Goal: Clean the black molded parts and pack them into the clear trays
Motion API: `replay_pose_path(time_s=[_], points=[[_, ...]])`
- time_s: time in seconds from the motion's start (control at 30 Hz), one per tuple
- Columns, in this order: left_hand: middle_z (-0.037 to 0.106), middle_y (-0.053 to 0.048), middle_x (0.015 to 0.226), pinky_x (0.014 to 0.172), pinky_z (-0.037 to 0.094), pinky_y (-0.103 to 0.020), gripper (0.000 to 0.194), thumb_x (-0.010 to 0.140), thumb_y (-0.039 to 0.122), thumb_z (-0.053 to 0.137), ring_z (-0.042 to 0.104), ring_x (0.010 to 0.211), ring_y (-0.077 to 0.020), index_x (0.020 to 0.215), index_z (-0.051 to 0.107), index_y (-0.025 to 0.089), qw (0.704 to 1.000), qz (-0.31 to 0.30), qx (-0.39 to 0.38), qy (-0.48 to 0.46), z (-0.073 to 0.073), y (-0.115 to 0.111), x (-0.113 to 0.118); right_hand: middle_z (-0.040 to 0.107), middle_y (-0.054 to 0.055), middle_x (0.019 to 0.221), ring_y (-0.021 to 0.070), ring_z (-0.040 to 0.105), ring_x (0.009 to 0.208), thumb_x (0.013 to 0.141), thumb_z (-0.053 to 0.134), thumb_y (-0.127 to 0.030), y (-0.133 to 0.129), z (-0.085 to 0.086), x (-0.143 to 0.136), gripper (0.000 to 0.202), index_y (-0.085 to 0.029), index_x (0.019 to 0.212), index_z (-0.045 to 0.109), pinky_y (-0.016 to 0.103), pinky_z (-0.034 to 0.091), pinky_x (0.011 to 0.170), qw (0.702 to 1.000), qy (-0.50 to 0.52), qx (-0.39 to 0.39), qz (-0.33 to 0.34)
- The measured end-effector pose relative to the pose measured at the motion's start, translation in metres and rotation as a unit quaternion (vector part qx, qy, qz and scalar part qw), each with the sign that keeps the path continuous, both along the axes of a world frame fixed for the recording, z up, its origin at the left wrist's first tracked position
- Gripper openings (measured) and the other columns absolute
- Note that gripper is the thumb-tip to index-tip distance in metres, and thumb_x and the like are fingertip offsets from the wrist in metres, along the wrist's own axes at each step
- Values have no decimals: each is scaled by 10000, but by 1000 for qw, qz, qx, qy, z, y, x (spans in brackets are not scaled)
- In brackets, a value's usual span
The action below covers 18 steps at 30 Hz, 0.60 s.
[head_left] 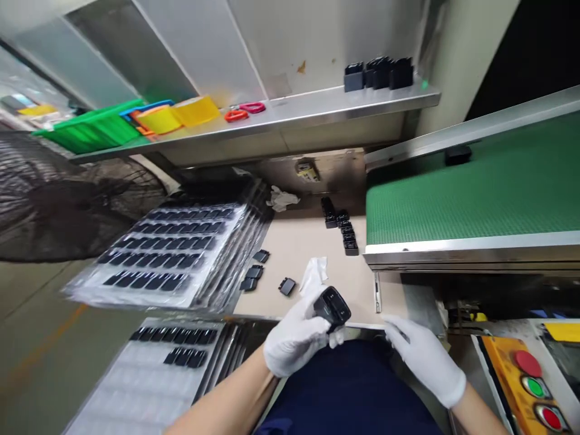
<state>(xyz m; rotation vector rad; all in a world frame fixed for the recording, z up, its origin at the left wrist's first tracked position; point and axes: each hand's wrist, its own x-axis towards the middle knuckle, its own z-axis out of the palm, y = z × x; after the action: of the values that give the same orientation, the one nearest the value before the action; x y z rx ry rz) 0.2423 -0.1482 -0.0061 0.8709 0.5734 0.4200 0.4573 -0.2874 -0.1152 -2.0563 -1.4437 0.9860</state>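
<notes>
While left hand [294,337] partly hides black casing [334,306] it grips, right hand [425,357] loosely open.

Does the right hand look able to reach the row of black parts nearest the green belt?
Probably yes: the right hand looks empty, and nothing seems to block its way to the row of black parts; the left hand, holding a black device, is farther left.

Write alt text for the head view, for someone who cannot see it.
A white-gloved left hand holds a small black case at the near edge of a workbench; the right hand, also gloved, shows nothing held. Stacked trays of black parts stand left, a green conveyor belt right, and a metal shelf runs behind.
</notes>
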Motion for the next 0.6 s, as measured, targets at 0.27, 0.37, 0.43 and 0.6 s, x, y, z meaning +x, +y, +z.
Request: replay_pose_path(time_s=[0.27,0.37,0.43,0.6], points=[[741,-119,802,642,463,-268,399,723,337,855,641,653,-162,960,615,123,999,-24,-36,-28,-4,22,-55,732,258,1051,393,720,1008,994,385,-347,129,-44,-8,518,-129,1434,552,539,523,905,958,-207,-189,-52],[751,-131,836,666,479,-287,430,726,359,858,655,688,-177,991,614,124,997,-67,-46,-14,-4,50,-81,718,287,1003,416,736,892,986,361,-389,150,-55,-9,573,-124,1484,465,533,538,778,927,-246,-267,-94],[751,-121,828,663,480,-283,447,705,369,874,653,686,-172,981,619,127,995,-71,-62,-14,-5,68,-96,714,280,1016,394,739,846,969,371,-405,154,-60,-11,555,-142,1445,482,492,540,735,914,-255,-296,-114],[736,-93,801,632,479,-260,474,672,412,904,644,663,-150,935,628,130,992,-79,-97,-7,-11,105,-116,725,208,979,322,721,806,910,430,-382,150,-65,-15,384,-173,1184,599,376,504,659,909,-248,-308,-130]])
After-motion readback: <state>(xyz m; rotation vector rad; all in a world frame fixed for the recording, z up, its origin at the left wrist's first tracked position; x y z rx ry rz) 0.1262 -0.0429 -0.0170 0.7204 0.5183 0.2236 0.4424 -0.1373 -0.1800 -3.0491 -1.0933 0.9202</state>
